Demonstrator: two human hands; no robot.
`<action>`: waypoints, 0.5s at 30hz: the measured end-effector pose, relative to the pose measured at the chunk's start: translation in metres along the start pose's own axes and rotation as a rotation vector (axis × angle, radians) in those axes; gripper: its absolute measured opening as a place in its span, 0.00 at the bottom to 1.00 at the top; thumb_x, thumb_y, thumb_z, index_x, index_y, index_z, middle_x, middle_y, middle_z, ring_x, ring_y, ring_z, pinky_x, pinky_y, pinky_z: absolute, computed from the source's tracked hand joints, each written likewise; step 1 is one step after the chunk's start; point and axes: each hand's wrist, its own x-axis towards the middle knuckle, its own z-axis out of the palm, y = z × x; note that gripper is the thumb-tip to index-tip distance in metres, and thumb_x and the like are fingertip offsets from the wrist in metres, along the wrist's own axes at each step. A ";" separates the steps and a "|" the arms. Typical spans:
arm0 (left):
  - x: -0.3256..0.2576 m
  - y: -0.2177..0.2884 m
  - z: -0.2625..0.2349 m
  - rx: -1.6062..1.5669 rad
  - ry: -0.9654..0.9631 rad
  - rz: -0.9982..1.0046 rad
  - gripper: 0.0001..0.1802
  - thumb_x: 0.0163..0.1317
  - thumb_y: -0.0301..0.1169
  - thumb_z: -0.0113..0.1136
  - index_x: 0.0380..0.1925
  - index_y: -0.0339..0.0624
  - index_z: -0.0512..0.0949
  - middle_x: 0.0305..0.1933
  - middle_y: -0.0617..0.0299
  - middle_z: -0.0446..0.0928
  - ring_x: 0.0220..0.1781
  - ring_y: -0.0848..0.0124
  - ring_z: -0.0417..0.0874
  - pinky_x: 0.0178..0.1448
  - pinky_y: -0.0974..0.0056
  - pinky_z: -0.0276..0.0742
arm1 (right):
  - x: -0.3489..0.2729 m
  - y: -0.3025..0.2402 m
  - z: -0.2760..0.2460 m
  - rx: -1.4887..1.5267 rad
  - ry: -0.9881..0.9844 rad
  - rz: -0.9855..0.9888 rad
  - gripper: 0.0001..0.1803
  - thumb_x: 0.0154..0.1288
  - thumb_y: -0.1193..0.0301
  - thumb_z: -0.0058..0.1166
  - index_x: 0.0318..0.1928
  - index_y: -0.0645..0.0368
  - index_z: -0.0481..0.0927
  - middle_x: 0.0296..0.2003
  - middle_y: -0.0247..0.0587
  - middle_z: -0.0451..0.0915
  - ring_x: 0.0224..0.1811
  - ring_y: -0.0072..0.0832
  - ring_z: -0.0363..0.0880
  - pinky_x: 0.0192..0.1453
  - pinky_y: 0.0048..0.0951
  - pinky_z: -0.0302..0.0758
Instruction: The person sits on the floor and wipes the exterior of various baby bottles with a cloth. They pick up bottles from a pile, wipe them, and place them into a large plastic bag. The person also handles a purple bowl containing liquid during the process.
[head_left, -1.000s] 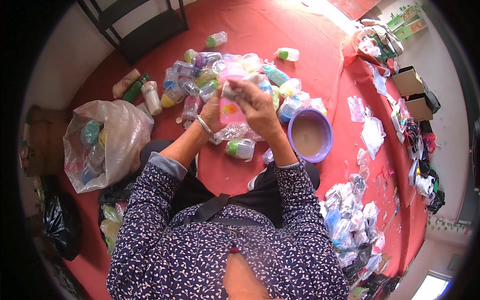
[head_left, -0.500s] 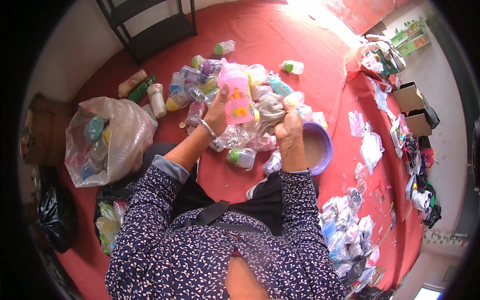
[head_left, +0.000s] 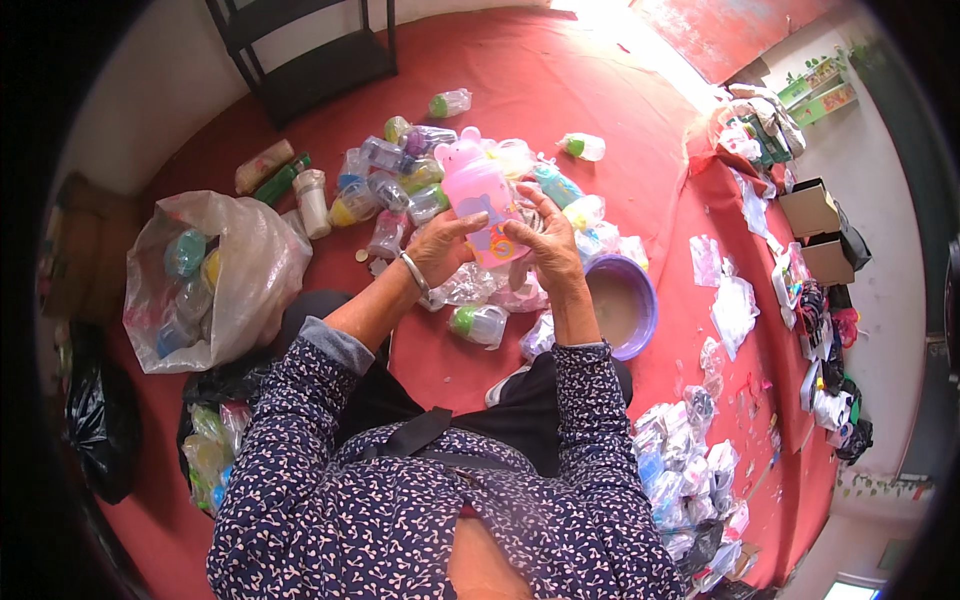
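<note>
A pink plastic bottle [head_left: 474, 188] with a knobbed, ear-like cap and printed pictures on its side is held up over the pile, tilted slightly. My left hand [head_left: 440, 250] is closed on its lower left side, thumb across the front. My right hand [head_left: 556, 248] presses against the bottle's right side with the thumb on its face. A bunched grey cloth [head_left: 528, 212] is in the right hand's fingers, mostly hidden behind the hand and bottle. Clear and coloured baby bottles [head_left: 386, 190] and plastic wrappings lie heaped beyond and below the hands.
A purple basin [head_left: 652, 318] of cloudy water stands right of my right hand. At left is a translucent sack [head_left: 270, 262] holding bottles. Crumpled plastic packaging [head_left: 682, 462] is heaped at lower right on the red floor covering [head_left: 640, 170]. A black shelf [head_left: 325, 85] stands at the back.
The bottle has turned, showing another printed side, and leans more to the left. My right hand has brought the grey cloth in against it. My left hand's grip has shifted lower.
</note>
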 end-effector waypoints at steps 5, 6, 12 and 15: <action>0.012 -0.013 -0.020 -0.052 0.072 0.026 0.24 0.52 0.31 0.60 0.50 0.40 0.67 0.47 0.60 0.73 0.48 0.68 0.76 0.53 0.60 0.73 | 0.001 0.002 0.007 -0.429 0.200 -0.013 0.30 0.46 0.75 0.66 0.50 0.68 0.69 0.41 0.41 0.75 0.37 0.23 0.76 0.41 0.22 0.74; 0.013 -0.015 -0.019 -0.063 0.108 0.026 0.23 0.51 0.30 0.61 0.48 0.40 0.68 0.45 0.60 0.74 0.45 0.69 0.77 0.51 0.62 0.74 | 0.002 0.003 0.006 -0.328 0.287 -0.014 0.23 0.49 0.75 0.62 0.47 0.68 0.71 0.41 0.41 0.75 0.39 0.23 0.74 0.43 0.21 0.72; 0.020 -0.029 -0.024 0.229 0.110 0.213 0.25 0.48 0.29 0.63 0.49 0.43 0.69 0.45 0.63 0.74 0.48 0.72 0.74 0.53 0.66 0.70 | 0.000 0.001 0.031 -0.270 0.083 -0.250 0.17 0.61 0.77 0.49 0.51 0.64 0.70 0.42 0.40 0.74 0.45 0.24 0.72 0.50 0.22 0.68; 0.005 0.000 -0.011 0.086 0.078 0.291 0.26 0.47 0.27 0.62 0.49 0.42 0.68 0.43 0.64 0.74 0.48 0.72 0.74 0.54 0.65 0.70 | -0.008 0.005 0.036 -0.083 0.016 -0.102 0.16 0.61 0.75 0.49 0.50 0.64 0.71 0.42 0.41 0.74 0.42 0.24 0.74 0.47 0.23 0.71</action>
